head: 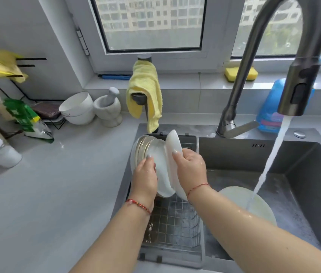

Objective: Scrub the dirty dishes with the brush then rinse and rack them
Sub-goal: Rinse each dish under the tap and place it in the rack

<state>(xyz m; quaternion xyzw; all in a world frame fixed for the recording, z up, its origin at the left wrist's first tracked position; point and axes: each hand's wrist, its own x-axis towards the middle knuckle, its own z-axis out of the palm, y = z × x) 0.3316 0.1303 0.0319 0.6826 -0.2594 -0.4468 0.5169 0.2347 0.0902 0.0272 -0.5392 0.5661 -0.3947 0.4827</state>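
A wire dish rack [175, 223] sits in the left part of the dark sink. Several plates [145, 144] stand on edge at its far end. My left hand [144, 174] presses on the nearest standing plate [160, 160] with straight fingers. My right hand [190, 168] grips a white plate [173, 142], upright on its edge right beside the stack. Another white plate [234, 196] lies in the sink basin under the running water [270, 160]. No brush is visible.
The dark faucet [297, 85] arches over the sink [303, 174]. A yellow cloth [145, 91] hangs behind the rack. White bowls [76, 107] and a mortar with pestle [108, 107] stand on the grey counter. A yellow sponge [240, 73] and blue detergent bag [270, 109] are at the back right.
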